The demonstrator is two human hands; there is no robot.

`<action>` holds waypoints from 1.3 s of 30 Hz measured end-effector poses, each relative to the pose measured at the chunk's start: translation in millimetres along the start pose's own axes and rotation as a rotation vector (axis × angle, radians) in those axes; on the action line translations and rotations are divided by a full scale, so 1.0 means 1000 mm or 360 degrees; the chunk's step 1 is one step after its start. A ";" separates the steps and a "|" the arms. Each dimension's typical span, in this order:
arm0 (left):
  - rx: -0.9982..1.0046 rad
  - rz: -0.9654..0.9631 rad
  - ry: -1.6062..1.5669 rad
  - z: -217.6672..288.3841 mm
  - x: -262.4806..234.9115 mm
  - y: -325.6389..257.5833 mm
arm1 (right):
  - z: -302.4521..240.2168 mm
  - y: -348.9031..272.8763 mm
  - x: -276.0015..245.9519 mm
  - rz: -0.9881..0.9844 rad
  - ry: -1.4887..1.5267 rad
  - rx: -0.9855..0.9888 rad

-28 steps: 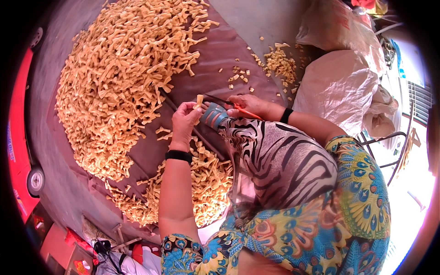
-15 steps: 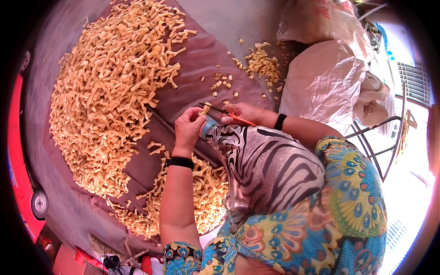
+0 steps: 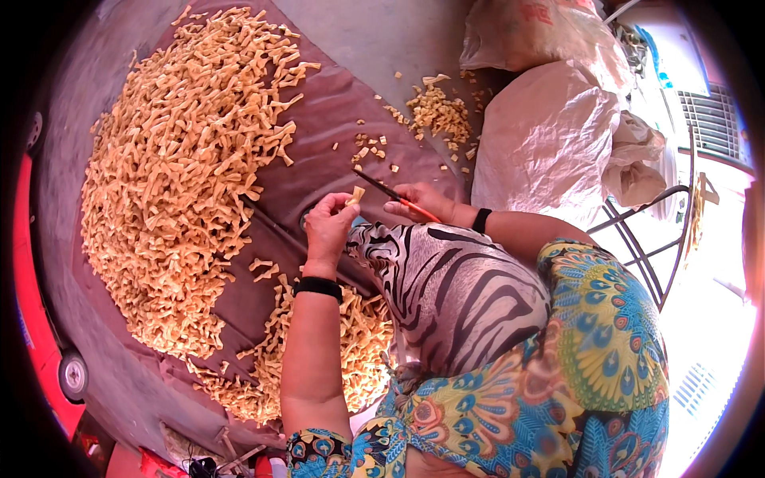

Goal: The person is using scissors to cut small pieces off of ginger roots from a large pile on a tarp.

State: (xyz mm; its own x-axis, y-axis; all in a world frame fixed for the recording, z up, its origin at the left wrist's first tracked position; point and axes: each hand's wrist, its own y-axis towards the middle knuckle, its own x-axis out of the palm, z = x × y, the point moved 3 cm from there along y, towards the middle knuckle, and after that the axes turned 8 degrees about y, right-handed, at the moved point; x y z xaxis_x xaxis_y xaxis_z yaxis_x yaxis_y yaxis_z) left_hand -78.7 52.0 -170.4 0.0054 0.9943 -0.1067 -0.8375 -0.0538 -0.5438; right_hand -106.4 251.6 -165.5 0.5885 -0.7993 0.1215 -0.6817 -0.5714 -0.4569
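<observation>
Between the thumb and fingertips of my left hand (image 3: 327, 227) is a small tan piece with a flared end (image 3: 356, 194). My right hand (image 3: 422, 201) is wrapped around scissors (image 3: 390, 191) with dark blades and orange handles. The blades point up and left, just beyond the held piece and apart from it. A tiny tan bit (image 3: 358, 167) shows by the blade tip. Left of my hands lies a big heap of similar bone-shaped pieces (image 3: 183, 175). A smaller heap (image 3: 362, 334) lies beside my left forearm.
A brown sheet (image 3: 319, 103) covers the floor under the heaps. Short cut-off bits (image 3: 438, 111) lie scattered ahead. Large pale sacks (image 3: 550, 135) stand at the right, near a dark metal frame (image 3: 645, 239). A zebra-striped cloth (image 3: 462, 287) covers my lap. A red toy-like vehicle (image 3: 40, 303) is at far left.
The scissors' blades were across the end of the held piece; now they have moved up and away from it. The held piece looks shorter. The whole view has shifted slightly.
</observation>
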 end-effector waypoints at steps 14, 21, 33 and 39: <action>-0.0407 0.0155 -0.1794 0.004 -0.022 -0.002 | -0.019 0.015 0.020 -0.0235 -0.0289 0.0097; -0.0429 0.0193 -0.1856 0.006 -0.002 -0.005 | -0.026 0.015 0.017 -0.0219 -0.0508 0.0095; -0.0498 0.0064 -0.1546 0.005 0.007 -0.001 | -0.010 0.010 0.009 -0.0091 -0.0483 0.0061; -0.0492 0.0079 -0.1471 0.003 0.011 0.001 | -0.003 0.005 -0.003 -0.0083 -0.0563 0.0009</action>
State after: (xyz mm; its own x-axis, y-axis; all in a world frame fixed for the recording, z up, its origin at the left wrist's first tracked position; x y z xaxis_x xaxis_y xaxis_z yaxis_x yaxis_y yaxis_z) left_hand -80.5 62.8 -169.6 -0.5671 0.6634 0.4881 -0.6444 0.0116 -0.7646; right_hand -112.8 250.3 -165.0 0.7373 -0.6545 -0.1676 -0.6449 -0.6078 -0.4633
